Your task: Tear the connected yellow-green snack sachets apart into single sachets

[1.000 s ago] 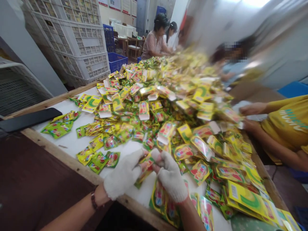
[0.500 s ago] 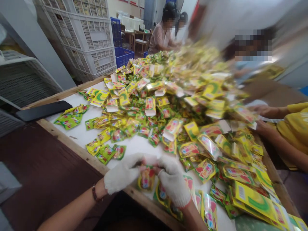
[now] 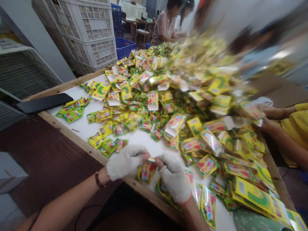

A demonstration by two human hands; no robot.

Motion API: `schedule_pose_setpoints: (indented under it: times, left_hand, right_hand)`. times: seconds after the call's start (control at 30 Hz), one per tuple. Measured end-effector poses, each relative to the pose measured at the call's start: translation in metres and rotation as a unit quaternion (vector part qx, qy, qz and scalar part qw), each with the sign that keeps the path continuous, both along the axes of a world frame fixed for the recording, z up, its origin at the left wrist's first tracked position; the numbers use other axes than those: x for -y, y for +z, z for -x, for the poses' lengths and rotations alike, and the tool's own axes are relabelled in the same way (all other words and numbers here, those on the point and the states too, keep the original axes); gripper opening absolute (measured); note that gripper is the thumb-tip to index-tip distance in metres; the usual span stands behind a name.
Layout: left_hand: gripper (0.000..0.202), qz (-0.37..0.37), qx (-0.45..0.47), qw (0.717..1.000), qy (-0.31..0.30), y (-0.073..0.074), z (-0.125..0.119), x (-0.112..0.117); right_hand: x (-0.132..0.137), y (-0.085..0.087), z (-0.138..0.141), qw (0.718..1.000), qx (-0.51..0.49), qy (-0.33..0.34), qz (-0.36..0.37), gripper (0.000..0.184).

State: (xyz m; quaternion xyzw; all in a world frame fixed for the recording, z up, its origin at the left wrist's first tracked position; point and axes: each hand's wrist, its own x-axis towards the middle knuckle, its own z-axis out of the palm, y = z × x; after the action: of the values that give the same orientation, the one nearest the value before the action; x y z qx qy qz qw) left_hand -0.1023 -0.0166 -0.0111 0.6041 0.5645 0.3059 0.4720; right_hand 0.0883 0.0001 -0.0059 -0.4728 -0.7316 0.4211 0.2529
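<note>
My left hand [image 3: 127, 163], in a white knit glove with bare fingertips, pinches the top edge of a small printed box [image 3: 145, 173]. From the other side my right hand [image 3: 175, 176], gloved the same way, has its thumb and fingers closed on that top edge. The box stands upright near the table's front edge, a pale strip of its top flap showing between my fingertips. Under my right hand lie more printed boxes [image 3: 209, 205], partly covered by it. Small foil packets [image 3: 108, 147] rest on the white tabletop beyond my left hand.
A big heap of boxes and packets [image 3: 154, 99] spreads over the wood-edged table [image 3: 79, 136]. A black phone [image 3: 45, 102] lies at the left edge. White crates [image 3: 96, 38] are stacked behind. A person in yellow [image 3: 295, 128] works at the right; others sit farther back.
The white flap between my fingertips shows much less than before and looks folded down. Both hands stay at the box. The view has shifted slightly.
</note>
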Motion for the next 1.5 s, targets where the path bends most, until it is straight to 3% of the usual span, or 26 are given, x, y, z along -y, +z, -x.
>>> schedule_pose_setpoints:
  times: [0.1,0.3,0.4,0.53,0.63,0.73,0.83,0.9,0.97,1.07,1.13,1.2,1.3,1.4,1.5]
  left_hand:
    - [0.02,0.033,0.008,0.999,-0.007,0.001,0.002,-0.007]
    - [0.025,0.003,0.002,1.0,-0.022,-0.004,0.003,-0.013]
    - [0.027,-0.021,0.002,0.999,-0.048,-0.004,0.004,-0.008]
    - [0.018,-0.142,-0.022,0.986,-0.088,-0.007,0.007,0.007]
    - [0.02,-0.199,-0.058,0.974,-0.096,-0.009,0.005,0.014]
    - [0.019,-0.185,-0.076,0.977,-0.073,-0.006,-0.002,0.013]
    - [0.018,-0.143,-0.117,0.983,-0.014,-0.004,-0.006,0.006]
    - [0.018,-0.123,-0.157,0.98,0.018,-0.005,-0.003,-0.001]
    - [0.015,-0.122,-0.204,0.971,0.009,-0.01,0.002,-0.007]
    - [0.015,-0.126,-0.268,0.953,-0.059,-0.015,0.006,-0.01]
    - [0.022,-0.127,-0.304,0.94,-0.092,-0.017,0.003,-0.009]
    - [0.023,-0.117,-0.341,0.927,-0.106,-0.018,-0.004,-0.007]
    - [0.012,-0.086,-0.33,0.936,-0.083,-0.018,-0.015,-0.004]
    - [0.007,-0.072,-0.198,0.978,-0.004,-0.013,-0.021,-0.002]
    - [0.01,-0.06,-0.047,0.994,0.072,-0.006,-0.026,0.003]
  right_hand:
    - [0.001,0.0,0.002,1.0,0.0,-0.021,-0.017,0.023]
    - [0.0,-0.002,0.004,0.996,0.014,-0.031,-0.085,0.021]
    - [0.0,-0.002,-0.002,0.993,0.021,0.022,-0.111,0.022]
    - [0.004,-0.004,-0.015,0.977,0.048,0.126,-0.165,0.023]
    - [0.009,-0.006,-0.016,0.973,0.064,0.15,-0.166,0.021]
    - [0.015,-0.006,-0.009,0.989,0.04,0.082,-0.116,0.017]
    - [0.016,-0.003,-0.01,0.997,-0.002,-0.06,-0.043,0.015]
    - [0.014,0.002,-0.026,0.99,-0.015,-0.143,-0.005,0.015]
    - [0.013,0.01,-0.055,0.98,-0.018,-0.197,0.015,0.019]
    - [0.012,0.021,-0.107,0.968,0.022,-0.243,0.051,0.023]
    - [0.012,0.026,-0.134,0.969,0.076,-0.219,0.084,0.024]
    - [0.013,0.028,-0.145,0.97,0.124,-0.2,0.068,0.024]
    - [0.014,0.026,-0.127,0.971,0.145,-0.192,-0.006,0.019]
    - [0.012,0.018,-0.079,0.981,0.093,-0.166,-0.039,0.018]
    - [0.007,0.009,-0.028,0.992,0.014,-0.122,0.003,0.023]
